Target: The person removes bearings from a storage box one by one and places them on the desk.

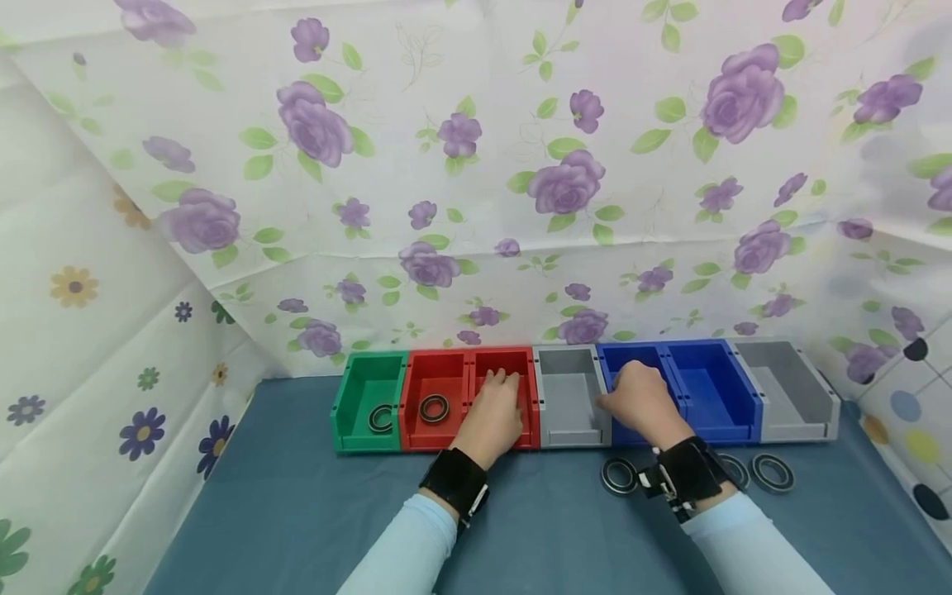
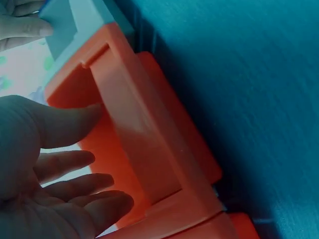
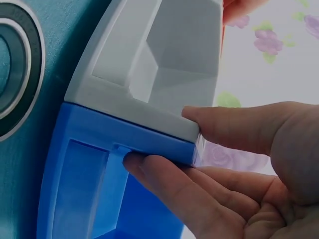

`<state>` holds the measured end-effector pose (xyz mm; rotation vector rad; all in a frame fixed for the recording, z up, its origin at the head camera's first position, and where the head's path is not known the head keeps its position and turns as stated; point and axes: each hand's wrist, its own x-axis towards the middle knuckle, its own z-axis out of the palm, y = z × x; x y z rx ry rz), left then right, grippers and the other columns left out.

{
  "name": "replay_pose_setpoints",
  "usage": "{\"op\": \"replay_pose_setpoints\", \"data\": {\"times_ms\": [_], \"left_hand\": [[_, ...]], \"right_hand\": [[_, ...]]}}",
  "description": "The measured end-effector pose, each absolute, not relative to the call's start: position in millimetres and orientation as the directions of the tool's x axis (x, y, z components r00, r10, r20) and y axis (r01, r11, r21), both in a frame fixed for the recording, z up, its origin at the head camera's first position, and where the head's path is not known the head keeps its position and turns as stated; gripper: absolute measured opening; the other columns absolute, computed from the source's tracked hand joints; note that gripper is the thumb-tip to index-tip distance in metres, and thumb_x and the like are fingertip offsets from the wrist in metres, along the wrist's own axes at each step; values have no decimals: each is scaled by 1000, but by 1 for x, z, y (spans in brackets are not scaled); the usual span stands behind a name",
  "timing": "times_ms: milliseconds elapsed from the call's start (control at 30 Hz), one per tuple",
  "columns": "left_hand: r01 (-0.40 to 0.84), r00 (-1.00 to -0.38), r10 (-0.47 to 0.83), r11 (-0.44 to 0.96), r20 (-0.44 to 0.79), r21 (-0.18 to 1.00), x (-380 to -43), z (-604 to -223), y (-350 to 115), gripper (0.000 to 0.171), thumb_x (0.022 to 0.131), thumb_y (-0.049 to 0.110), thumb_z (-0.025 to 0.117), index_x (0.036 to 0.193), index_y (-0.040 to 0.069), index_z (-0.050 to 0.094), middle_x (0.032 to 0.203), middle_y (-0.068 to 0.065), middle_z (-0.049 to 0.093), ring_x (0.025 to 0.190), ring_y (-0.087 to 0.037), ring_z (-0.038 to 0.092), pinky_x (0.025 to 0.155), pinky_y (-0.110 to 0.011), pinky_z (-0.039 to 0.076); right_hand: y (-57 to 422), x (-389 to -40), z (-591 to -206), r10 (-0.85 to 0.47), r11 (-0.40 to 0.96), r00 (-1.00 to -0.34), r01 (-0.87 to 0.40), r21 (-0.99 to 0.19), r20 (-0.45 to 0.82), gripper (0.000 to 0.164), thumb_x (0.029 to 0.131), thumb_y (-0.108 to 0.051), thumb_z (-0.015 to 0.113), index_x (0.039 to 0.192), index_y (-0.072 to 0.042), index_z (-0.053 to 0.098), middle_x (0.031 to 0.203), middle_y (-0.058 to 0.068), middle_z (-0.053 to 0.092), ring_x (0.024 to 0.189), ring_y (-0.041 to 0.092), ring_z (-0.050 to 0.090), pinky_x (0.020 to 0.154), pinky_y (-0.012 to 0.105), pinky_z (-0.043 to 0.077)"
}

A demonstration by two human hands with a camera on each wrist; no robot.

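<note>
My left hand (image 1: pixel 489 420) reaches over the right-hand red bin (image 2: pixel 139 129), thumb and fingers apart, holding nothing. Beyond it, my right hand (image 1: pixel 645 401) grips the adjoining side walls of the middle grey bin (image 3: pixel 114 59) and the left blue bin (image 3: pixel 75 184). Its thumb lies on the grey rim, with fingertips on the blue bin's side. A bearing (image 1: pixel 421 408) lies in the left red bin (image 1: pixel 439 364), and another bearing (image 1: pixel 372 420) in the green bin (image 1: pixel 368 376).
On the blue-grey tabletop (image 1: pixel 550 529), a ball bearing (image 1: pixel 605 477) lies in front of the left blue bin. Further right are two more, one bearing (image 1: pixel 757 473) and one partly behind my right wrist. The right blue bin (image 1: pixel 702 372) and a grey bin (image 1: pixel 788 384) end the row.
</note>
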<state>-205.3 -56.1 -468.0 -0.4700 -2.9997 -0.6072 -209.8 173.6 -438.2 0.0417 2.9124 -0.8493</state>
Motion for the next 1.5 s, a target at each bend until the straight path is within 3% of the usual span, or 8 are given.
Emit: {"op": "replay_pose_setpoints", "data": {"times_ms": [367, 500, 633, 733, 1000, 1233, 1367, 1500], "left_hand": [[210, -973, 229, 901, -4, 381, -213, -479, -57, 65, 78, 12, 70, 138, 9, 44, 140, -24, 34, 127, -48, 28, 96, -53, 32], [203, -975, 223, 909, -14, 365, -211, -482, -54, 61, 78, 13, 69, 135, 8, 49, 135, -21, 43, 126, -45, 32, 99, -56, 27], [211, -974, 227, 925, -14, 317, -212, -484, -51, 24, 78, 15, 69, 101, 8, 66, 98, -9, 62, 114, -34, 47, 101, -56, 25], [189, -978, 207, 937, -32, 294, -213, -483, -50, 7, 78, 15, 70, 79, 10, 65, 76, -2, 57, 94, -25, 52, 95, -50, 36], [161, -985, 171, 937, -6, 311, -218, -482, -50, 16, 82, 8, 66, 97, 9, 67, 79, -4, 52, 71, -15, 47, 61, -27, 45], [184, -983, 178, 953, 48, 242, -212, -483, -46, 15, 84, 6, 65, 98, 10, 66, 81, -8, 53, 72, -18, 52, 67, -30, 49], [205, -978, 194, 965, 79, 162, -205, -483, -42, 28, 81, 8, 69, 108, 9, 64, 92, -13, 54, 81, -23, 52, 70, -32, 51], [227, -965, 191, 950, 178, 213, -197, -479, -47, 38, 82, 12, 69, 119, 12, 60, 107, -12, 52, 93, -24, 50, 76, -31, 50]], "right_hand": [[164, -212, -437, 0, 827, -991, 74, -557, -132, 45, 74, -23, 72, 50, -16, 34, 51, -5, 21, 41, 11, 27, 37, 23, 24], [165, -212, -437, 14, 833, -990, 91, -546, -142, 45, 73, -24, 72, 49, -15, 35, 50, -6, 22, 40, 11, 27, 37, 23, 24], [167, -213, -438, 13, 832, -989, 92, -547, -147, 44, 73, -24, 72, 49, -15, 36, 50, -6, 23, 41, 10, 27, 38, 23, 24], [166, -213, -439, 16, 826, -987, 104, -554, -162, 44, 74, -24, 72, 50, -15, 37, 50, -5, 24, 41, 11, 27, 37, 23, 24], [168, -217, -438, 25, 831, -986, 112, -545, -164, 42, 73, -24, 72, 49, -14, 39, 49, -5, 25, 40, 12, 31, 38, 24, 28], [170, -216, -435, 16, 826, -985, 109, -554, -170, 42, 74, -24, 72, 50, -15, 38, 50, -5, 24, 41, 11, 29, 38, 24, 27], [173, -214, -435, 19, 829, -984, 115, -547, -177, 44, 74, -24, 72, 49, -15, 37, 50, -5, 23, 41, 11, 28, 39, 24, 28], [174, -214, -435, 18, 831, -982, 121, -543, -190, 43, 74, -24, 72, 49, -15, 38, 50, -5, 24, 40, 12, 29, 38, 25, 29]]}}
